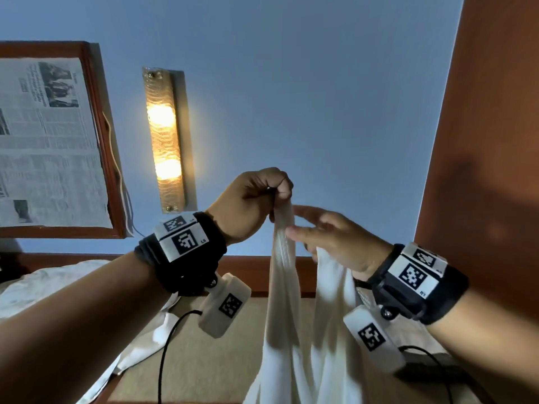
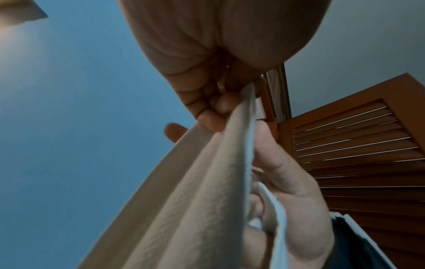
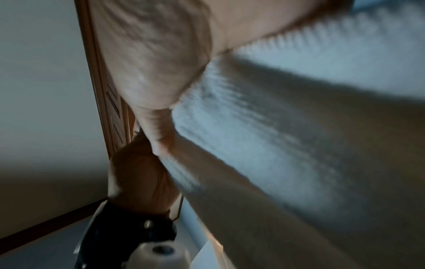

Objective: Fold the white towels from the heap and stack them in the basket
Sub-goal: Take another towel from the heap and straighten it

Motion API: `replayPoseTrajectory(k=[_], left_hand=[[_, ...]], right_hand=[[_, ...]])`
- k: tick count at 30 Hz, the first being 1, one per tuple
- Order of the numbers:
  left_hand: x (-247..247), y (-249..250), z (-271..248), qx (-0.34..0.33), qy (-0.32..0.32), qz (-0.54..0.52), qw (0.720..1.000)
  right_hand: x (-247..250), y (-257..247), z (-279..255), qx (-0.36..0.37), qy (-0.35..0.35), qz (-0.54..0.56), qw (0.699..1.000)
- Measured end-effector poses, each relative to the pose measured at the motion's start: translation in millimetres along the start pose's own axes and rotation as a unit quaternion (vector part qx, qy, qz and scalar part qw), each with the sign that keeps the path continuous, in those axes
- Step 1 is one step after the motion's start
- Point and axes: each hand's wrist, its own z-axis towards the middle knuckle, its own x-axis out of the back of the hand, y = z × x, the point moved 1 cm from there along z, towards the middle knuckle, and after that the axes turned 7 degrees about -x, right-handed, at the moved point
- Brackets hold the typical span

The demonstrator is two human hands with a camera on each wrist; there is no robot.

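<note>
White towel [image 1: 281,287]: held up in the air in front of a blue wall [image 1: 291,83], hanging down in long folds between both hands.
Left hand [image 1: 250,202]: clenched around the top edge of the towel, which is pinched in the curled fingers [image 2: 214,118].
Right hand [image 1: 335,240]: placed just beside and below the left; a second fold appears to be gripped by its lower fingers, though the right wrist view is blurred.
Bed [image 1: 204,360]: seen below, with more white cloth [image 1: 58,287] lying at the left.
Wall lamp [image 1: 164,141]: lit.
</note>
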Motion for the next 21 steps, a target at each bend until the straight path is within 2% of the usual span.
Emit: replayPoseTrajectory(k=[2, 6, 10, 13, 14, 16, 18, 21], left_hand=[[-2.7, 1.6, 4.1, -0.005, -0.018, 0.005, 1.000], [-5.5, 0.3, 4.6, 0.070, 0.007, -0.057, 0.996], [-6.6, -12.4, 4.2, 0.156, 0.072, -0.024, 0.985], [-11.0, -18.0, -2.9, 0.252, 0.008, 0.020, 0.968], [-13.1, -19.7, -6.3, 0.254, -0.009, 0.041, 0.966], [-10.9, -22.5, -10.8, 0.215, 0.004, 0.058, 0.975], [-12.3, -23.4, -12.6, 0.187, 0.043, 0.030, 0.981], [-21.6, -27.8, -14.2, 0.202, 0.117, -0.050, 0.971]], right_hand=[[-6.2, 2.2, -1.1, 0.007, -0.012, -0.003, 1.000], [-3.5, 15.5, 8.3, 0.014, 0.133, -0.007, 0.991], [-8.8, 18.5, 7.8, 0.010, 0.178, -0.045, 0.983], [-8.2, 21.3, 3.4, 0.019, 0.201, -0.078, 0.976], [-8.8, 22.3, 0.5, 0.019, 0.205, -0.088, 0.975], [-12.8, 23.5, -1.3, 0.021, 0.213, -0.100, 0.972], [-15.3, 26.4, 0.2, 0.026, 0.219, -0.102, 0.970], [-21.3, 31.9, 6.2, 0.018, 0.205, -0.085, 0.975]])
